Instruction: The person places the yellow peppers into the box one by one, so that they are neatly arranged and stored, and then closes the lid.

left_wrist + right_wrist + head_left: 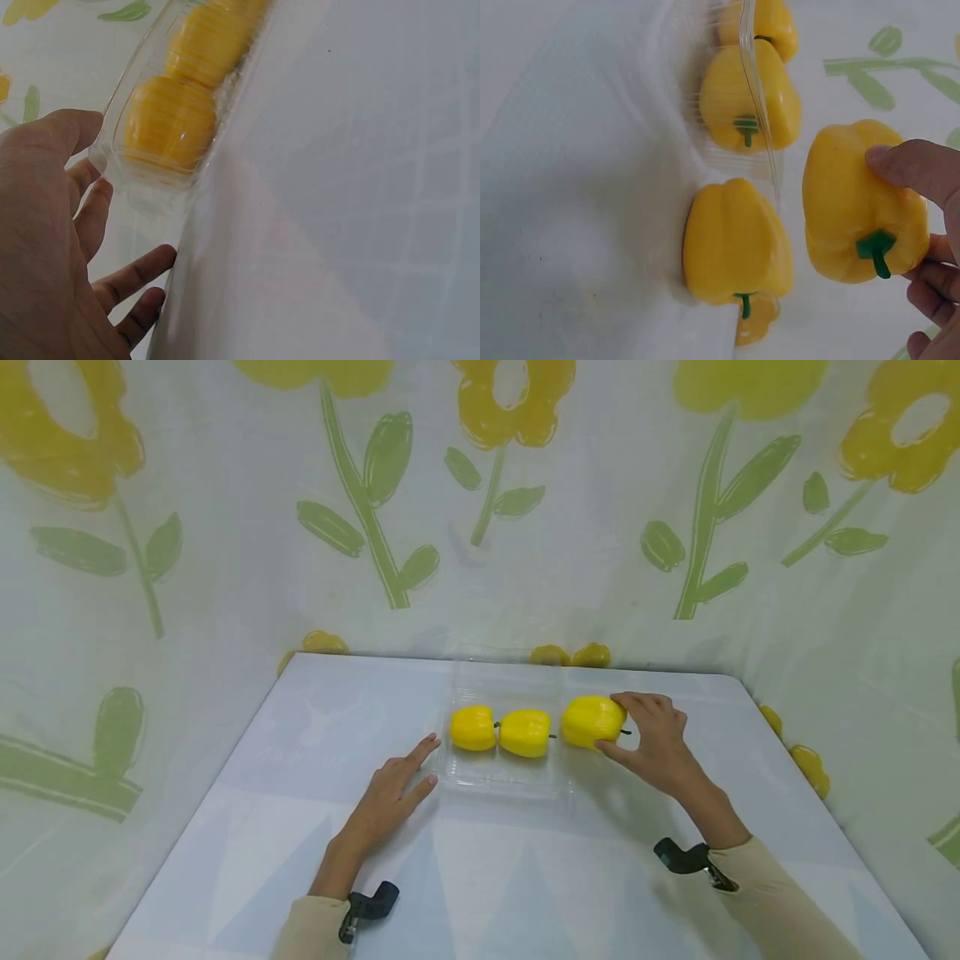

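1. Sleeves and wrist cameras sit closest to me, low on the table (525, 877).
2. My left hand (390, 793) lies flat on the table with fingers straight, just beside the clear tray (501, 777).
3. My right hand (654, 737) pinches a yellow pepper (592, 722) at the tray's right end.
4. Two more peppers (472, 728) (525, 732) lie in the tray, side by side.
5. Flower cloth (225, 527) hangs behind the table.

No text, label, brand, number or sign can be read in any view.
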Available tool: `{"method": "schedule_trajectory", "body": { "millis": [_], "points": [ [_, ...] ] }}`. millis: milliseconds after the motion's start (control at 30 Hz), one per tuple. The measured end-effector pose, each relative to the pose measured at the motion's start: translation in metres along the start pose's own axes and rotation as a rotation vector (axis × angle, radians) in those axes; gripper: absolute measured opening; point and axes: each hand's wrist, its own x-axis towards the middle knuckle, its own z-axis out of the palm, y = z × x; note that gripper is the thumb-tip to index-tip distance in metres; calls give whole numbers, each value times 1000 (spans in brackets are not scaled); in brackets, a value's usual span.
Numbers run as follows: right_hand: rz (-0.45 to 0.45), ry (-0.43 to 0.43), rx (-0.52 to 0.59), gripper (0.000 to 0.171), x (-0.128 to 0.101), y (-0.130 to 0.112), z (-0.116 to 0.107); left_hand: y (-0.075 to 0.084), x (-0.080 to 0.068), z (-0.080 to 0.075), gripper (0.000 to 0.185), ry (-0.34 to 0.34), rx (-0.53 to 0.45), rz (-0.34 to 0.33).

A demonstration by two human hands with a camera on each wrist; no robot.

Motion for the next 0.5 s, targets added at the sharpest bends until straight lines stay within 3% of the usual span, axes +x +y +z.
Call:
{"method": "schedule_trajectory", "body": {
  "millis": [500],
  "points": [
    [-93,12,51,71,7,-14,13,0,-1,1,60,-2,13,-12]
  ]
}}
